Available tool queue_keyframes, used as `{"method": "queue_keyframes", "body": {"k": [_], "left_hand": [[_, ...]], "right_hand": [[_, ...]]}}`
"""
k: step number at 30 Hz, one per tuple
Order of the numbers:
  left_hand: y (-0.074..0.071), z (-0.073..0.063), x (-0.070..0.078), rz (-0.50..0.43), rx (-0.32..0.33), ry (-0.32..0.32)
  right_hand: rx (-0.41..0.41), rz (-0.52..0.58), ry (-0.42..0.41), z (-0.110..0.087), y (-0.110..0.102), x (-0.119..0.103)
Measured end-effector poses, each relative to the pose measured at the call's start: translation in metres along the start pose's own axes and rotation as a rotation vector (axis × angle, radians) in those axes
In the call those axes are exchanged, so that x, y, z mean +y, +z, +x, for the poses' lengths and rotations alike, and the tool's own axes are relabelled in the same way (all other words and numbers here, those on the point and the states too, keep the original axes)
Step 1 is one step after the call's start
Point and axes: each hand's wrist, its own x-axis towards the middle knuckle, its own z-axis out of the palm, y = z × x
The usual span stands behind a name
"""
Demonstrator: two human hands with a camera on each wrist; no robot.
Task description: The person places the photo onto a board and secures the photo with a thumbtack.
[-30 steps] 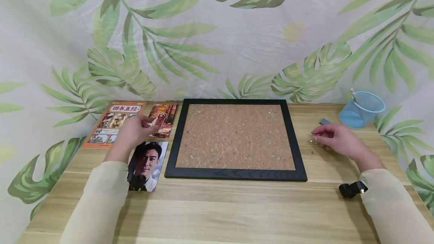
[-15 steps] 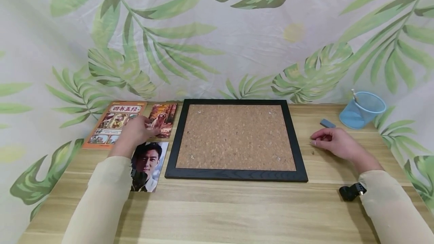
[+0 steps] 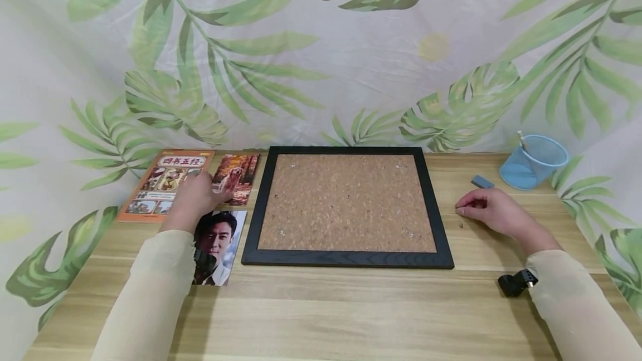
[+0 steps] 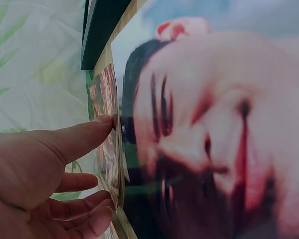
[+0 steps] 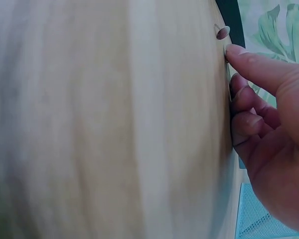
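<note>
In the head view my left hand [image 3: 194, 196] is at a glossy dog photo [image 3: 239, 177] lying on the table. In the left wrist view my thumb presses the photo [image 4: 108, 89] near its edge, and the curled fingers meet its other side. Below it lies a portrait photo [image 3: 220, 247]. At the right, my right hand [image 3: 494, 210] is low over the table, with thumb and curled fingers pinching at a small metal thumbtack, mostly hidden by the fingertips. Another thumbtack [image 3: 461, 225] lies just beside the hand, also a thumbtack [image 5: 223, 33] by the thumb in the right wrist view.
A cork board [image 3: 351, 205] in a black frame lies between the hands. An orange comic-style book [image 3: 145, 210] is at the left. Beyond my right hand sit a blue-grey eraser [image 3: 482, 181] and a blue mesh pen cup [image 3: 534, 163]. A leaf-patterned cloth [image 3: 366, 71] hangs behind.
My left hand has settled lower on the dog photo, its thumb now at the near edge. My right hand has moved slightly down and left, covering the thumbtack seen earlier at its fingertips.
</note>
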Motion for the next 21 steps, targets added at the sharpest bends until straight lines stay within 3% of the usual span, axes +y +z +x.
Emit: {"method": "queue_keyframes", "body": {"k": [8, 15, 21], "left_hand": [[0.004, 0.003, -0.006, -0.042, -0.008, -0.013], [0.001, 0.0, -0.014, -0.244, -0.042, -0.02], [-0.007, -0.005, -0.019, -0.422, -0.018, -0.058]], "right_hand": [[0.005, 0.006, -0.001, 0.0, 0.001, -0.001], [0.007, 0.004, -0.007, -0.001, -0.002, -0.005], [-0.011, 0.055, 0.033, -0.006, -0.005, -0.008]]}}
